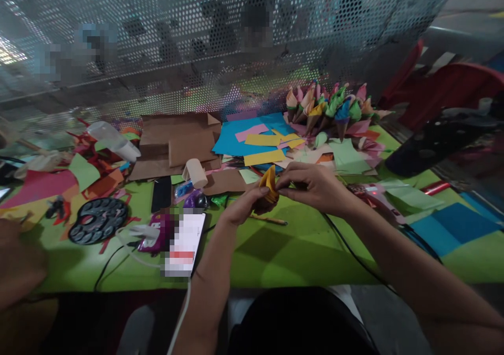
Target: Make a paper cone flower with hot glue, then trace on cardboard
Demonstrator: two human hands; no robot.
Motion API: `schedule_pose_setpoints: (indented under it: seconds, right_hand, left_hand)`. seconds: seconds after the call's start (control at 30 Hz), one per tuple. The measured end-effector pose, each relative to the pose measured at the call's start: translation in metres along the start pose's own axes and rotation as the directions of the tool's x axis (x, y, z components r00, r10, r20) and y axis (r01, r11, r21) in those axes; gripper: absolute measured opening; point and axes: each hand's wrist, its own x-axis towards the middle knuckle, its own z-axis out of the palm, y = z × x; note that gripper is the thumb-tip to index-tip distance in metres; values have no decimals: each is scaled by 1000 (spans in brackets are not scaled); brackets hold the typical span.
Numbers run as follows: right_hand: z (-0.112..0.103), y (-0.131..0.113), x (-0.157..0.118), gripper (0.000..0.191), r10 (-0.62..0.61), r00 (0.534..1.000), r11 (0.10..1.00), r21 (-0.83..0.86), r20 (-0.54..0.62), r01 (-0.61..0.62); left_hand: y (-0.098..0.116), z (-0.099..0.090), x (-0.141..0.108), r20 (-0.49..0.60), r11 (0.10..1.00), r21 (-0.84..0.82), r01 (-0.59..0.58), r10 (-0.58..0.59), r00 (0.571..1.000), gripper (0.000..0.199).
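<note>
My left hand is closed around a paper ice cream cone with a yellow folded, pointed top, held above the green table. Its lower part is mostly hidden by my fingers. From the right, my right hand has its thumb and fingers pinched together at the edge of the yellow paper. A thin pencil-like stick lies on the table just below my hands. Finished paper ice cream cones in several colours stand bunched at the back right.
Brown paper, blue sheets and yellow strips lie behind my hands. To the left are a phone with a cable and a black paint palette. A glue gun lies right. Another person's arm rests far left.
</note>
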Motion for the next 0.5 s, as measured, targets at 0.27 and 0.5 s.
schedule_pose_setpoints:
  seconds: [0.27,0.5]
  right_hand:
    - [-1,-2,2,13,-29,999,1000,7,31,29]
    - [0,-3,3,13,-54,998,996,-70,39,57]
  left_hand:
    - [-1,-1,0,-28,1000,-3,15,-15,999,42]
    - [0,0,0,-15,1000,-14,18,-18,1000,39]
